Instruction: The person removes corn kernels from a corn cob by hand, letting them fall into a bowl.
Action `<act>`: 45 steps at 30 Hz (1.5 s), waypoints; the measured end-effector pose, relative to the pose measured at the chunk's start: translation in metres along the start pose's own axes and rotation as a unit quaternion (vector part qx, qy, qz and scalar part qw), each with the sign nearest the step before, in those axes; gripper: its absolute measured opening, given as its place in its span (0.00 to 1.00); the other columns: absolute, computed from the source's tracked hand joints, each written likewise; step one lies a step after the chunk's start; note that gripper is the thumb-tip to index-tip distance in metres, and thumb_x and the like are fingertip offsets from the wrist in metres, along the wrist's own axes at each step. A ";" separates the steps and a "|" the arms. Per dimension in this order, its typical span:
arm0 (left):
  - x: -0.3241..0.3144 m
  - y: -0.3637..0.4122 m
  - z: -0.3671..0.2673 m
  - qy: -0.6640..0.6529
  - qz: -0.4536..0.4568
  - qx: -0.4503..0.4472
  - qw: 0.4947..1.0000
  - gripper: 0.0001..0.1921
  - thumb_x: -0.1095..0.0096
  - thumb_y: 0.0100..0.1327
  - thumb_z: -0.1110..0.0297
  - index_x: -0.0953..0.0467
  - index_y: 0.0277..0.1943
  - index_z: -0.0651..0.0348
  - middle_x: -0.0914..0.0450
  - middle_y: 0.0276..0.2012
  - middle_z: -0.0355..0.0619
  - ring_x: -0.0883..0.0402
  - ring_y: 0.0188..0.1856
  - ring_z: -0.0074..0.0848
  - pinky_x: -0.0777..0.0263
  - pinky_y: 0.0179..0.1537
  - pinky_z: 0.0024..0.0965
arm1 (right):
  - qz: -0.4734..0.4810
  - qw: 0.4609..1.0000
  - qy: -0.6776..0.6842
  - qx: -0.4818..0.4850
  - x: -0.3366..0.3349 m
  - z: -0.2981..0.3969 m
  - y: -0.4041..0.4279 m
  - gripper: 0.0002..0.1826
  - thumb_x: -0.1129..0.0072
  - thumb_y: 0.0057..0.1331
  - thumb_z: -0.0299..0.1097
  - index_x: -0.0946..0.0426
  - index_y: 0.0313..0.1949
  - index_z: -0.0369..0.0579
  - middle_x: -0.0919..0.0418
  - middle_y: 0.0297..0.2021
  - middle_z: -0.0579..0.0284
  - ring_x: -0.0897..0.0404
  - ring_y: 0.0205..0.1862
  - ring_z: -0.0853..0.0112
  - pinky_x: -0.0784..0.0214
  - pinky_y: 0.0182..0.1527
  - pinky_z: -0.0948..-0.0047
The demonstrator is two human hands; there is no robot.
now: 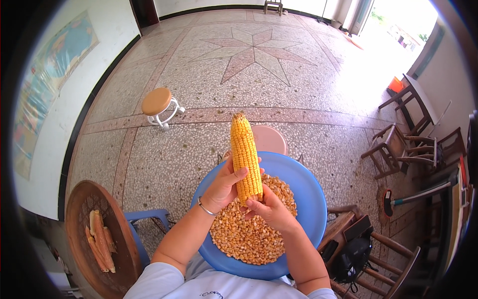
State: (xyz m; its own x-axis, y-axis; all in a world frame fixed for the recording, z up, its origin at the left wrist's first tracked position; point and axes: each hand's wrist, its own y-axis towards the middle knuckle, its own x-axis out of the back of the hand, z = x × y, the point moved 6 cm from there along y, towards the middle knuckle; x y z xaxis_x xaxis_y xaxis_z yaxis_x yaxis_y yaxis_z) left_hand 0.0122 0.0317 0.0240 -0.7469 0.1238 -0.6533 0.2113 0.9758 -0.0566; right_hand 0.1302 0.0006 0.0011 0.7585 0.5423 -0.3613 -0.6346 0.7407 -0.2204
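A full ear of dried yellow corn (245,153) stands nearly upright between my hands, its narrow tip pointing away from me. My left hand (224,183) is wrapped around its middle, the thumb lying across the kernels. At the thick lower end, my right hand (270,207) has thumb and fingers on the base, where some kernels are gone. Beneath both hands, a wide blue plastic basin (310,194) holds a heap of loose corn kernels (250,239). Part of the heap is hidden by my hands and forearms.
At left, a round woven tray (129,243) holds several bare corncobs (101,241), near a blue plastic chair (149,215). A pink round stool (269,139) stands beyond the basin. A wheeled stool (157,101) is farther left. Wooden chairs (392,149) and a black bag (351,258) are at right.
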 end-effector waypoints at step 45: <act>0.002 0.002 0.004 0.076 0.019 0.007 0.997 0.36 0.33 0.62 0.60 0.45 0.68 0.56 0.29 0.56 0.49 0.23 0.54 0.34 0.25 0.55 0.37 | -0.019 0.999 -0.021 -0.032 0.002 -0.008 0.001 0.22 0.43 0.69 0.36 0.40 0.56 0.42 0.25 0.34 0.61 0.24 0.28 0.78 0.30 0.28 0.80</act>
State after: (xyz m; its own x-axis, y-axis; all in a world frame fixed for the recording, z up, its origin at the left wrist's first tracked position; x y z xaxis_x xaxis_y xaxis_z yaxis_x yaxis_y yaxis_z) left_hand 0.0135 0.0331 0.0199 -0.8245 0.1882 -0.5337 0.2500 0.9672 -0.0450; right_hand 0.1295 -0.0008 -0.0067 0.7868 0.5321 -0.3129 -0.6126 0.7350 -0.2907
